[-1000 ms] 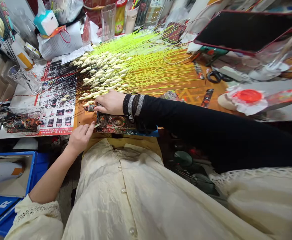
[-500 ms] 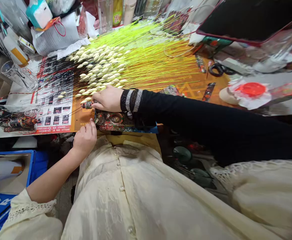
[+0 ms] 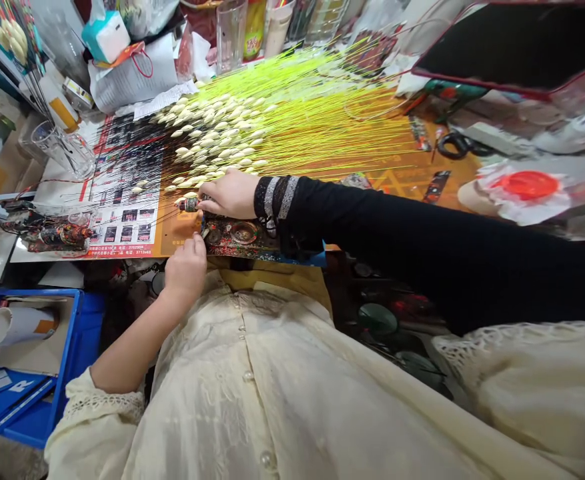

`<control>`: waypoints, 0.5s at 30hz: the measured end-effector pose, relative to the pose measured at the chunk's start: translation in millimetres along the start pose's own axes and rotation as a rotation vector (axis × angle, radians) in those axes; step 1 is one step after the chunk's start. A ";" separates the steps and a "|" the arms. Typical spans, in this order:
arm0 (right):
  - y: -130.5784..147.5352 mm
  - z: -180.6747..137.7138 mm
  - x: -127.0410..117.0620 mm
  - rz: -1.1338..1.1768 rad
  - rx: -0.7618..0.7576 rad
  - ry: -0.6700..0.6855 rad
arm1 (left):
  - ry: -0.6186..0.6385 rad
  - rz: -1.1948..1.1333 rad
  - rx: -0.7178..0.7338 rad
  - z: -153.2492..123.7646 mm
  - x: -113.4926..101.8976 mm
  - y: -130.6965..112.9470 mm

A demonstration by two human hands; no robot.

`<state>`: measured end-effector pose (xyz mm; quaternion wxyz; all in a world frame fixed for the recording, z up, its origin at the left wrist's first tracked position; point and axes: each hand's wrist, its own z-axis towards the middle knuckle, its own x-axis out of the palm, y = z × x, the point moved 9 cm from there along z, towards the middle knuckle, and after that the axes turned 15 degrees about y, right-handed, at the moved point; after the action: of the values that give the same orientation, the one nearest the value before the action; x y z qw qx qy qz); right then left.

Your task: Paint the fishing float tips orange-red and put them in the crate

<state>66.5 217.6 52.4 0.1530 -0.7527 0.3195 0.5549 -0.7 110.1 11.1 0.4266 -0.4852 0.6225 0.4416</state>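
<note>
My right hand (image 3: 233, 193), in a black sleeve with a banded cuff, is closed over a small paint-speckled cylinder (image 3: 188, 204) whose narrow end points left. Just below it, my left hand (image 3: 187, 261) pinches at the front edge of a paint-spattered base (image 3: 243, 231); whatever is between its fingertips is too small to make out. Behind my right hand lies a large bunch of fishing floats (image 3: 217, 137) with cream oval bodies, thin dark stems to the left and long yellow-green tips to the right.
A second paint-crusted device (image 3: 62, 233) sits on the left of the table. Behind it stands a glass mug (image 3: 65, 150) holding thin stems. Scissors (image 3: 455, 144), a red-topped container (image 3: 527, 183) and a dark screen (image 3: 517, 47) are on the right. A blue crate (image 3: 75, 333) stands below left.
The whole view has shifted, so the table's things appear slightly farther right. Both hands keep about the same places at the cylinder and its base.
</note>
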 end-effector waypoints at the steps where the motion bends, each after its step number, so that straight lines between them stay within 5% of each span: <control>1: 0.3 0.1 0.2 0.000 -0.004 -0.003 | 0.003 -0.079 -0.020 2.3 -1.4 5.6; 8: -0.1 0.6 -1.7 0.006 0.010 -0.042 | 0.031 -0.596 0.165 15.4 0.1 34.3; 15: -1.7 1.5 -1.7 0.012 0.006 -0.019 | -0.162 -0.084 0.161 -7.7 3.6 17.8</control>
<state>66.2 220.3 53.3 0.1548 -0.7451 0.3242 0.5619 -19.6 104.4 12.0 0.5313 -0.4379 0.5985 0.4096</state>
